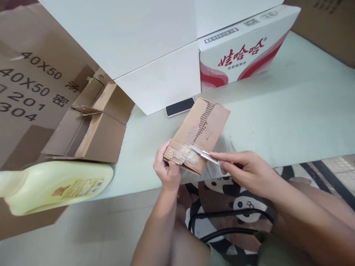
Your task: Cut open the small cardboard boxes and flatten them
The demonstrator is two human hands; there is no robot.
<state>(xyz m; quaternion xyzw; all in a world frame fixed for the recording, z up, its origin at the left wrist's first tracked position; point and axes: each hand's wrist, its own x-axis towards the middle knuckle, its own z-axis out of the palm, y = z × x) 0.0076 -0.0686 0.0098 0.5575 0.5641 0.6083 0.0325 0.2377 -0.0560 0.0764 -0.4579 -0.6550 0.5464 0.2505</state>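
A small brown cardboard box is tilted over the front edge of the table, its top torn along the middle seam, with clear tape near the close end. My left hand grips the box's near left corner, thumb at the front. In my right hand is a silver utility knife, pinched between thumb and fingers. Its blade tip meets the taped part of the seam. Behind the box, a dark-screened phone lies on the table, partly covered by the box's far end.
White panels stand at the back beside a white and red carton. An opened cardboard box and a pale yellow bottle are at left, before a large printed carton. A panda-patterned mat lies below the table.
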